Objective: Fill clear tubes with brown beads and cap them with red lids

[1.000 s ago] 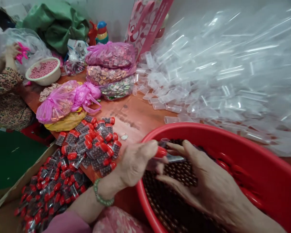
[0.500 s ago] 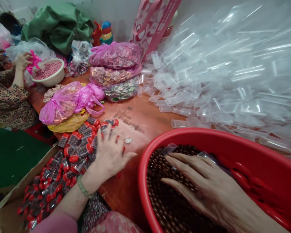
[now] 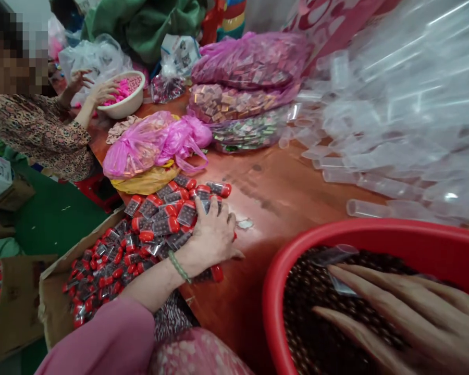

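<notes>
My left hand (image 3: 213, 234), a green bead bracelet on its wrist, lies on small clear containers with red caps (image 3: 166, 225), filled with dark beads. Its fingers are apart and slightly bent, resting over the pile's right side; no grip on a container shows. Inside a large red basin (image 3: 274, 281), my right hand (image 3: 410, 307) is stretched flat with fingers spread, just above shiny dark-brown beads (image 3: 308, 312). A clear plastic tube (image 3: 336, 253) lies on the beads at its fingertips, and more clear plastic shows partly under the fingers.
A cardboard box (image 3: 50, 307) at the table edge holds more red-capped containers. Clear tubes (image 3: 375, 208) heap up at the right. Pink bags (image 3: 250, 62) of small pieces stand behind. At far left a co-worker's hand (image 3: 101, 94) reaches into a white bowl (image 3: 131, 104).
The view has turned left, shifting things rightward. My left hand has come down onto the containers, fingers more bent. The co-worker's hand has moved to the bowl, where pink pieces now lie.
</notes>
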{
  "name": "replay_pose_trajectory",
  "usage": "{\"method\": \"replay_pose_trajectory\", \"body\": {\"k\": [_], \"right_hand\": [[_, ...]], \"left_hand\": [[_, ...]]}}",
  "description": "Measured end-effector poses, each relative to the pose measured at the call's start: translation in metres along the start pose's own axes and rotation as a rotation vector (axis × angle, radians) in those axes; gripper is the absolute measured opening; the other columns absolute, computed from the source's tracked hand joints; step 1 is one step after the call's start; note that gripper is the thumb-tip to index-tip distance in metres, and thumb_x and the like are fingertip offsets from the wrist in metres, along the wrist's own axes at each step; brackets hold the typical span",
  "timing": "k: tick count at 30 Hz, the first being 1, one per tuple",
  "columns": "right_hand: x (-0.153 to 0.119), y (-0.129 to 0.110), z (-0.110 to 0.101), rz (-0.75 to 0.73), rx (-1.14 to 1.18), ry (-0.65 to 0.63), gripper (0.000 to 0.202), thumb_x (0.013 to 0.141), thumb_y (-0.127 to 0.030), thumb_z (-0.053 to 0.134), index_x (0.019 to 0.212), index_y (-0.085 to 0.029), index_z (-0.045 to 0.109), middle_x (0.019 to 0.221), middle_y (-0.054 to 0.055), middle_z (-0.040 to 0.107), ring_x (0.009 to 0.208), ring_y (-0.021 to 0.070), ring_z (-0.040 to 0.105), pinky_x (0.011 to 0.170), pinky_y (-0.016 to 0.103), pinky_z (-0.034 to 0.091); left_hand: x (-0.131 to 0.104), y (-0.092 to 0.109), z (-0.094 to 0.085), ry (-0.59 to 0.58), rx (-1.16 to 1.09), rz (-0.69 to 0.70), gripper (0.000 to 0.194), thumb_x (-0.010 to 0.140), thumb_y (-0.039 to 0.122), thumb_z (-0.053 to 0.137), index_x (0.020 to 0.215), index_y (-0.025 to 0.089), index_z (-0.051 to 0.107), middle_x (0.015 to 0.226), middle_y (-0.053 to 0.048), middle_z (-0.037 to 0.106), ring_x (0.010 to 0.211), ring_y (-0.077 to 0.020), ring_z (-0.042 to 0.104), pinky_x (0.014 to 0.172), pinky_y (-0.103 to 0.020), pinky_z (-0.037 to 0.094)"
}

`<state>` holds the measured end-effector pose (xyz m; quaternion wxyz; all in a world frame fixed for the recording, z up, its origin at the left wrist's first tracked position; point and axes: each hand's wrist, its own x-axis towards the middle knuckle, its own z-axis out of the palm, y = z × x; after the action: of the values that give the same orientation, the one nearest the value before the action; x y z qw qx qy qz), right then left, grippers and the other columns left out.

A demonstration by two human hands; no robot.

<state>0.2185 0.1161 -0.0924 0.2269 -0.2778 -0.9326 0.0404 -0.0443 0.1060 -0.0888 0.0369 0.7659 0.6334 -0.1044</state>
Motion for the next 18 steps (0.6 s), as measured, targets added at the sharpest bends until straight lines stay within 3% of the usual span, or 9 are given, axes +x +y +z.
{"method": "replay_pose_trajectory", "body": {"k": [3, 8, 11, 14, 18], "right_hand": [[0.006, -0.005, -0.022, -0.016, -0.047, 0.015, 0.028, 0.093, -0.037, 0.047, 0.113, -0.023, 0.06, 0.1, 0.013, 0.072, 0.088, 0.0305, 0.065, 0.08, 0.047, 0.047], [0.003, 0.01, -0.049, 0.197, -0.159, 0.043, 0.025, 0.094, -0.029, 0.048, 0.11, -0.015, 0.062, 0.099, 0.014, 0.072, 0.087, 0.0258, 0.066, 0.077, 0.039, 0.052], [-0.004, 0.026, -0.047, 0.338, -0.142, -0.182, 0.022, 0.093, -0.024, 0.049, 0.103, -0.016, 0.066, 0.097, 0.011, 0.072, 0.085, 0.0237, 0.068, 0.076, 0.036, 0.052], [-0.002, 0.034, -0.034, 0.355, -0.083, -0.45, 0.022, 0.088, -0.019, 0.054, 0.106, -0.018, 0.067, 0.107, 0.01, 0.069, 0.092, 0.0217, 0.066, 0.081, 0.034, 0.051], [0.009, 0.034, -0.011, 0.321, -0.101, -0.586, 0.031, 0.081, -0.008, 0.055, 0.108, -0.016, 0.068, 0.109, 0.013, 0.066, 0.099, 0.0257, 0.062, 0.087, 0.037, 0.047]], "left_hand": [[-0.005, 0.003, -0.007, 0.043, 0.006, 0.046, 0.075, 0.082, 0.066, 0.053, 0.132, 0.01, 0.054, 0.141, -0.022, 0.048, 0.139, -0.0419, 0.029, 0.109, -0.072, 0.015], [-0.03, 0.014, 0.0, 0.165, -0.007, 0.192, 0.062, 0.089, 0.05, 0.053, 0.137, 0.011, 0.049, 0.146, -0.019, 0.046, 0.141, -0.0386, 0.029, 0.112, -0.07, 0.016], [-0.046, 0.019, 0.009, 0.214, -0.085, 0.24, 0.047, 0.092, 0.037, 0.053, 0.13, 0.011, 0.056, 0.14, -0.017, 0.053, 0.137, -0.0378, 0.038, 0.111, -0.066, 0.027], [-0.052, 0.022, 0.009, 0.381, -0.238, 0.233, 0.036, 0.092, 0.023, 0.05, 0.122, 0.005, 0.061, 0.133, -0.02, 0.058, 0.13, -0.0367, 0.047, 0.107, -0.062, 0.037], [-0.046, 0.03, -0.01, 0.612, -0.58, 0.297, 0.029, 0.089, 0.007, 0.049, 0.114, 0.006, 0.062, 0.121, -0.018, 0.065, 0.124, -0.0277, 0.053, 0.105, -0.05, 0.046]]}}
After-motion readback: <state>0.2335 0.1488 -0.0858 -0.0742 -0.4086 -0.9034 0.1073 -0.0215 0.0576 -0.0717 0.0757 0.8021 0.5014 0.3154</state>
